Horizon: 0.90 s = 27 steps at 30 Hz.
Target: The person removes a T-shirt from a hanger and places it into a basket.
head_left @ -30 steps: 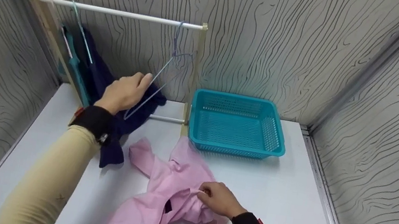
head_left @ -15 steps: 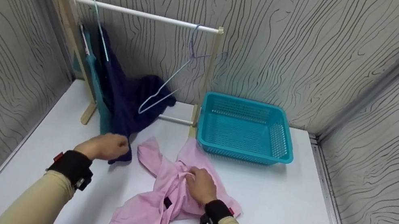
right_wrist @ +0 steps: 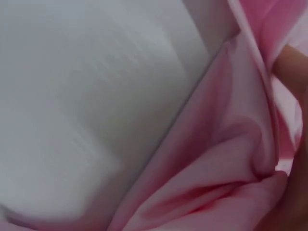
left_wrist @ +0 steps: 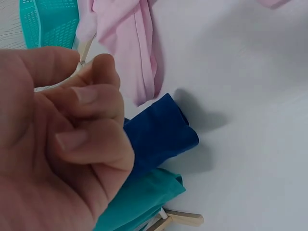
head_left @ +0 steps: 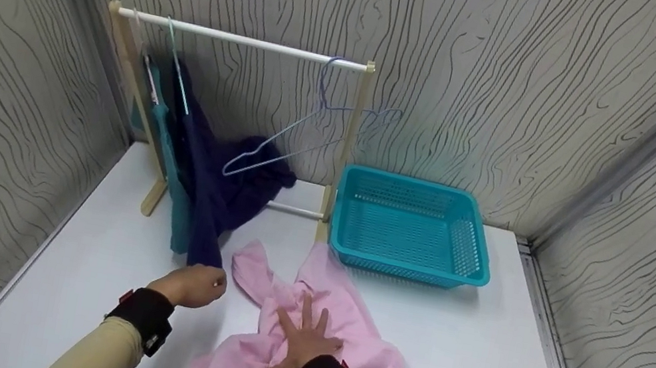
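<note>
A crumpled pink garment with sleeves point(head_left: 349, 295) lies on the white table. My right hand point(head_left: 306, 345) rests on its middle, fingers spread and straight. In the right wrist view, loose pink folds point(right_wrist: 207, 178) bunch beside part of this hand. My left hand point(head_left: 192, 287) is left of the garment, over the lower end of a dark blue garment point(head_left: 209, 190). The left wrist view shows its fingers point(left_wrist: 96, 144) curled towards the palm, with nothing between them. A bare pale-blue hanger point(head_left: 283, 129) hangs aslant at the right end of the rail.
A small rack has a white rail point(head_left: 245, 41) and wooden posts. A teal garment point(head_left: 170, 176) hangs beside the dark blue one, and a mint hanger point(head_left: 178, 66) shows above. Right of the rack stands a turquoise basket point(head_left: 407, 272). Patterned walls enclose the table.
My left hand has left the hanger and come down towards the table's front; the hanger has swung right. My right hand has let go of the pink cloth and spread flat on it.
</note>
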### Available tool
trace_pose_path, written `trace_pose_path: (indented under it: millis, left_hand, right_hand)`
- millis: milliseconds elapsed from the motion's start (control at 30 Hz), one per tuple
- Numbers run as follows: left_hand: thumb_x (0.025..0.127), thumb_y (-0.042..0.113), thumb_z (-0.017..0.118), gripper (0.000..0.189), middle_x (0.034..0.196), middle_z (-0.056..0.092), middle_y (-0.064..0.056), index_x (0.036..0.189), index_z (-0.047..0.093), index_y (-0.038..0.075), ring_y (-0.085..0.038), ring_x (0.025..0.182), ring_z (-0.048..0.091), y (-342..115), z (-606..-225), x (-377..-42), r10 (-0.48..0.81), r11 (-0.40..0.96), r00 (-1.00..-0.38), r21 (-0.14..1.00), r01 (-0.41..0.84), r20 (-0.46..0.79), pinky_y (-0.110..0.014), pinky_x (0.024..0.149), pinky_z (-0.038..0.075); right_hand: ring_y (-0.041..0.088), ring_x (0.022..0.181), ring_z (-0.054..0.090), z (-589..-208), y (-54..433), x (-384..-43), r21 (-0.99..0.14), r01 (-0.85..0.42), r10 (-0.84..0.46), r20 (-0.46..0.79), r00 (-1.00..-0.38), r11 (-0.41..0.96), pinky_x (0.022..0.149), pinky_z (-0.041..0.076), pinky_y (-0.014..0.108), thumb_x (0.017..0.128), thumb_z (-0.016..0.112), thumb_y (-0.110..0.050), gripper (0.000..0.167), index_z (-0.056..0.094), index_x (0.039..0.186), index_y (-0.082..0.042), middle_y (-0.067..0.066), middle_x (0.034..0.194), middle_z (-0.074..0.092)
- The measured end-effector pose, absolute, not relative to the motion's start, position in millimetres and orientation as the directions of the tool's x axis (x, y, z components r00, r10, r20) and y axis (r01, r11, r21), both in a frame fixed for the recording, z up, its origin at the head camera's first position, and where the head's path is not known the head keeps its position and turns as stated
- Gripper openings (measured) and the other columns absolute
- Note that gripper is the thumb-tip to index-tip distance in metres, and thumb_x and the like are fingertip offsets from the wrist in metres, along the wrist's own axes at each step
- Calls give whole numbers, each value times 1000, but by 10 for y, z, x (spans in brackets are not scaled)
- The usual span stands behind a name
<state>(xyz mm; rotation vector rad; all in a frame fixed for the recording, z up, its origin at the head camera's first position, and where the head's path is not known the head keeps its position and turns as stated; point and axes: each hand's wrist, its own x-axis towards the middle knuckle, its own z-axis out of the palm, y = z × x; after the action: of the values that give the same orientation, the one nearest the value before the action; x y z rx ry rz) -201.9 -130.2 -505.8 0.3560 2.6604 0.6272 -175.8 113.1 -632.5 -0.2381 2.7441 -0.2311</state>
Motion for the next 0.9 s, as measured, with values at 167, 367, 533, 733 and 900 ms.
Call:
trace_pose_path:
  millis: [167, 367, 533, 733, 900]
  left_hand:
    - [96, 15, 52, 13, 78, 59, -3, 86, 60, 10, -18, 72, 51, -1265, -5082, -2040, 326, 868, -891, 473, 150, -316, -39, 71, 46]
    - [96, 17, 52, 15, 88, 66, -7, 99, 64, 8, -20, 79, 56, -1206, -5061, -2111, 317, 872, -887, 470, 134, -335, -43, 78, 49]
    - [97, 18, 50, 16, 87, 66, -6, 98, 64, 9, -20, 78, 56, -1146, -5070, -2136, 315, 877, -882, 463, 128, -352, -42, 77, 49]
    - [96, 17, 51, 14, 83, 66, -4, 98, 63, 10, -18, 75, 56, -1086, -5074, -2148, 319, 872, -876, 473, 122, -362, -39, 74, 49]
    - [97, 18, 51, 14, 82, 67, -2, 98, 63, 12, -15, 73, 57, -1028, -5082, -2143, 328, 867, -873, 482, 127, -361, -37, 73, 48]
  right_hand:
    - [49, 138, 31, -6307, 1163, -1698, -119, -175, -206, -352, -913, 977, 71, 46, 68, 53, 86, -62, 108, 33, 145, -48, 3, 165, 4]
    - [40, 113, 44, -6220, 1277, -1713, -225, -182, -239, -259, -936, 957, 55, 50, 47, 55, 89, -28, 74, 54, 120, -31, 6, 156, 23]
    - [40, 105, 46, -6246, 1417, -1726, -298, -223, -290, -200, -936, 928, 60, 50, 42, 61, 83, -10, 49, 61, 104, -18, 12, 149, 37]
    - [35, 89, 54, -6307, 1568, -1731, -350, -279, -339, -124, -932, 894, 62, 50, 45, 71, 70, 9, 50, 60, 113, -17, 11, 130, 52]
    - [30, 79, 57, -6322, 1682, -1702, -367, -289, -365, -156, -918, 884, 63, 50, 43, 76, 66, 11, 71, 52, 136, -26, 10, 110, 54]
